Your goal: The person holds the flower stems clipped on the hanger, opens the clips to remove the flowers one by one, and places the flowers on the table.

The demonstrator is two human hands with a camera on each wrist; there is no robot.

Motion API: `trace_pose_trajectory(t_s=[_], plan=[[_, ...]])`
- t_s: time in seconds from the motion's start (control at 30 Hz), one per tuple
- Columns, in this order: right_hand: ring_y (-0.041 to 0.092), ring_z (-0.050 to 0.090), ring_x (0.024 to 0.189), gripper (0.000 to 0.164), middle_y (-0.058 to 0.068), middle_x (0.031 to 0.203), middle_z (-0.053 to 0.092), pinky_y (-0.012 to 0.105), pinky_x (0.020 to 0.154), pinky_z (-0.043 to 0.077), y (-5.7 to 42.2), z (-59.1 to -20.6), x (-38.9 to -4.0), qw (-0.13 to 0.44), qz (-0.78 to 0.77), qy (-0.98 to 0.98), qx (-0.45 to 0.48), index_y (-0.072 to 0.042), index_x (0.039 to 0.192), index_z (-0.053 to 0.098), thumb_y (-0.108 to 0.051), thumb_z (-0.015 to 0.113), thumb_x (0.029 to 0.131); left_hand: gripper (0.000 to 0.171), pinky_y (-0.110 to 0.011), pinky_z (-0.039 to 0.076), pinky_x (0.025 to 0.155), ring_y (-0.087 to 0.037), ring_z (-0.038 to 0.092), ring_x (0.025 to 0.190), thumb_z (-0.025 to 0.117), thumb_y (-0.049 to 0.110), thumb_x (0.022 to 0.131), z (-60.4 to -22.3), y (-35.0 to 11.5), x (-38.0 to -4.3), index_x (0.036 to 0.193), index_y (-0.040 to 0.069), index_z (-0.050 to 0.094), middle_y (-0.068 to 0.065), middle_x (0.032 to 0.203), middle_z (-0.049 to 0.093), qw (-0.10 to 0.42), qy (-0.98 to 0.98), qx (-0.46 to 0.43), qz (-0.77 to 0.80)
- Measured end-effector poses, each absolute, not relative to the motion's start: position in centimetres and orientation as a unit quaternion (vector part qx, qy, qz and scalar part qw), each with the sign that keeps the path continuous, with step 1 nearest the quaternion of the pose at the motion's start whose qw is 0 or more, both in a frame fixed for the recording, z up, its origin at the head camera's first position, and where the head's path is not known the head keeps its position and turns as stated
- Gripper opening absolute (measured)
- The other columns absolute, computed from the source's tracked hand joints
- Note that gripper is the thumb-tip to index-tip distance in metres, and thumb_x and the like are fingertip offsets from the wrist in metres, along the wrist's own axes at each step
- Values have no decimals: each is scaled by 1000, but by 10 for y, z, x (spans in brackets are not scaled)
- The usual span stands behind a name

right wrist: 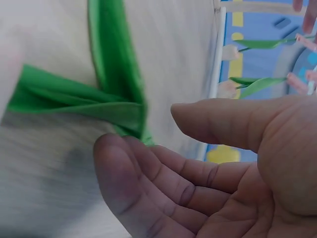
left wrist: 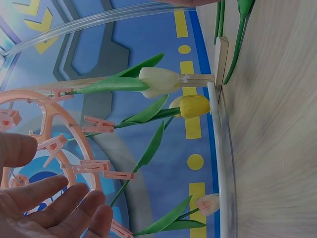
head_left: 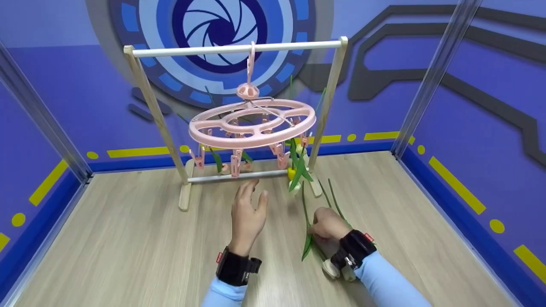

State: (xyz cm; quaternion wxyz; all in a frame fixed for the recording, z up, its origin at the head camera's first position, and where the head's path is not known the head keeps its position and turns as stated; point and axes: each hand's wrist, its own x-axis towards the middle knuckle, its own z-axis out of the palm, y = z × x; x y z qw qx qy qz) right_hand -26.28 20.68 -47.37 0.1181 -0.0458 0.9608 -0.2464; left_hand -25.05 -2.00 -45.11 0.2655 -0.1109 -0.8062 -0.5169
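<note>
My left hand [head_left: 248,213] is raised below a round pink clip hanger [head_left: 256,140], thumb apart from the fingers, holding nothing. Tulips dangle upside down from the hanger's clothespins [head_left: 236,164]: a yellow tulip [left wrist: 194,106], a white tulip [left wrist: 159,82] and a pale pink tulip [left wrist: 208,204] show in the left wrist view. Down by the table, my right hand [head_left: 328,224] is at a loose tulip with a white bloom [head_left: 330,269]. In the right wrist view its fingertips are right at the green leaves [right wrist: 119,54], thumb and fingers spread apart.
A wooden rack with a white top rod [head_left: 187,51] carries the hanger; its feet [head_left: 184,198] stand on the wood-grain table [head_left: 140,238]. More green stems [head_left: 335,198] lie beyond the right hand. Blue printed panels [head_left: 490,140] enclose the table at the back and sides.
</note>
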Motion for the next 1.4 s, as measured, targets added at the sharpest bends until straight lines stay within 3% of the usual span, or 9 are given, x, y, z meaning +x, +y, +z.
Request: trace_pose_trajectory(t_s=[0.2,0.6,0.8,1.03,1.4], plan=[[13,54,52,16,2,60,60,27,53,42,210,-453,-255,110,-263,952,-113,-3,77,66,-6,69,92,39,-55,50,101,-38,62,121,67,10,100,-450,-20,-249,136,-4,62,-20,133,63,260,-805,-106,-522],[13,58,65,9,2,77,66,31,58,48,231,-409,-253,89,-305,930,-183,-5,94,73,-12,68,97,39,-53,53,98,-36,63,120,66,9,101,-443,-20,-242,137,-5,61,-21,136,61,287,-796,-133,-516],[19,65,84,14,8,95,71,38,71,55,237,-399,-257,42,-318,924,-209,-2,104,74,-14,68,98,40,-53,54,95,-36,64,117,67,10,100,-435,-15,-236,137,-4,62,-21,134,63,308,-792,-151,-504],[25,68,93,14,10,101,72,44,83,56,231,-397,-265,-29,-369,906,-204,-2,109,72,-11,66,100,37,-47,54,92,-32,64,115,66,11,101,-424,-8,-223,136,-1,63,-17,131,65,321,-783,-167,-506],[27,68,92,14,13,101,72,34,81,56,219,-405,-282,-152,-448,864,-173,3,110,71,-6,67,100,37,-44,56,92,-26,65,115,66,14,102,-419,3,-210,135,-2,63,-15,129,66,307,-788,-209,-491]])
